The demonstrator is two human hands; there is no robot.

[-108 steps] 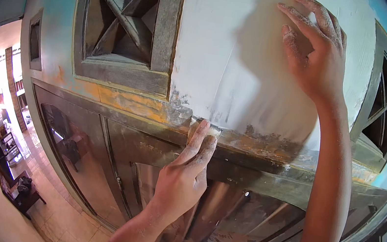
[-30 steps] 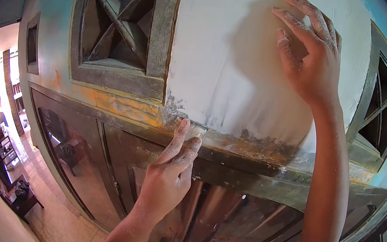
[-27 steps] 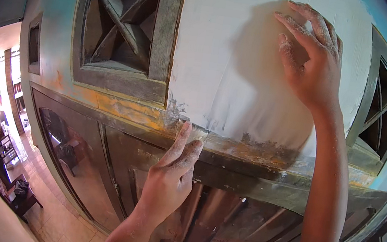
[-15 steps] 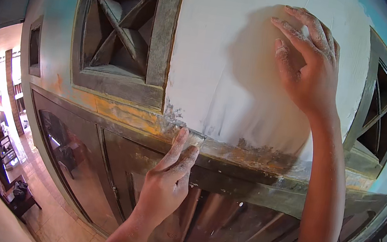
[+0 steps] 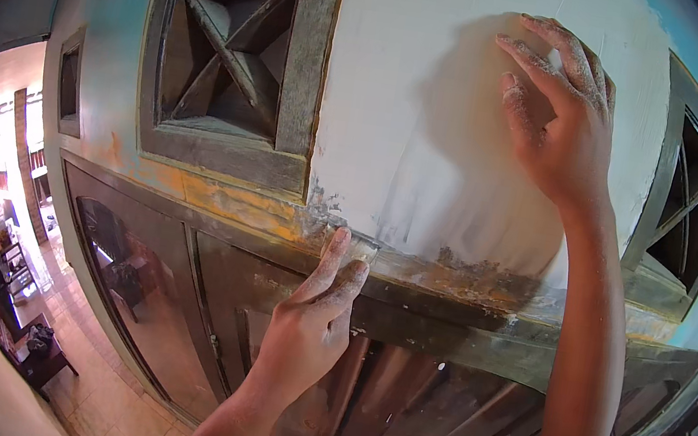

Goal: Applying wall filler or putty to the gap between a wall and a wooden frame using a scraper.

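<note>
My left hand [image 5: 313, 316] is low on the wall, at the lower border of the white plaster. Its dusty fingers close on a small, flat, blade-like piece [image 5: 362, 248], pressed against the stained ledge [image 5: 252, 210]; the fingers hide much of it. My right hand [image 5: 564, 114] is raised over the smooth white plaster [image 5: 379, 70], its white-dusted fingers apart and bent. It casts a broad shadow on the wall, and I see nothing held in it; whether the fingertips touch the wall I cannot tell.
A dark wooden vent frame with crossed slats [image 5: 227, 58] is set to the left of the plaster, and a similar vent [image 5: 687, 194] to the right. Below the ledge run glazed wooden panels [image 5: 135, 277]. At far left, a small dark table [image 5: 39, 357] stands on the tiled floor [image 5: 118, 404].
The view has shifted slightly, so the wall and both hands appear a little farther right. Both hands keep nearly the same pose and place on the wall.
</note>
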